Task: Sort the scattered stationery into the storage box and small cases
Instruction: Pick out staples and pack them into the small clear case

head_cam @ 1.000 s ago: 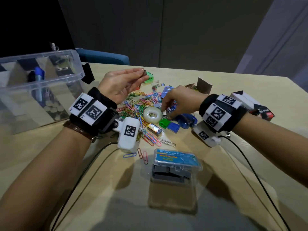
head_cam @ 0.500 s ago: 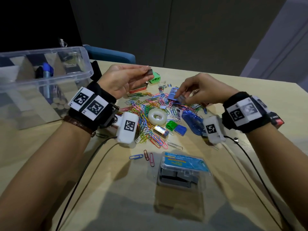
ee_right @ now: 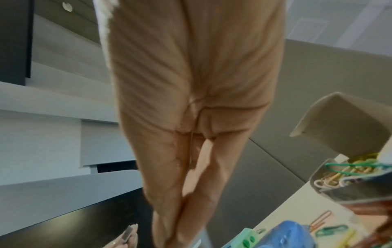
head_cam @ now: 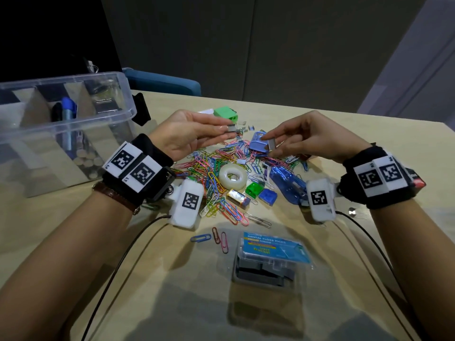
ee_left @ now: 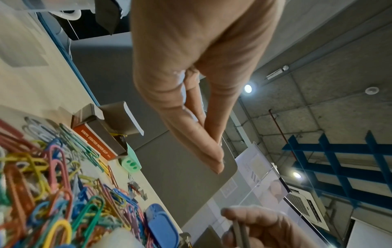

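Observation:
My left hand [head_cam: 197, 134] is raised palm up over the pile and pinches a small grey strip of staples [head_cam: 231, 128] at its fingertips. My right hand [head_cam: 305, 141] hovers opposite and pinches another grey staple strip [head_cam: 271, 144], right next to a pale blue sharpener [head_cam: 258, 143]. Below both lies a heap of coloured paper clips [head_cam: 216, 168] with a tape roll [head_cam: 232, 177], a blue stapler [head_cam: 286, 184] and small erasers. The clear storage box [head_cam: 66, 124] stands at the left. A small clear case [head_cam: 268, 259] lies closed near me.
A green sharpener [head_cam: 226, 114] and loose staples [head_cam: 246, 129] sit beyond the hands. An orange paper clip carton [ee_left: 99, 132] lies open behind the pile. Three stray clips [head_cam: 214, 238] lie in front of it. Cables trail from both wrists across the near table.
My right hand rose from the pile near the tape roll with a staple strip and moved toward my left hand. The left hand stayed raised with its strip.

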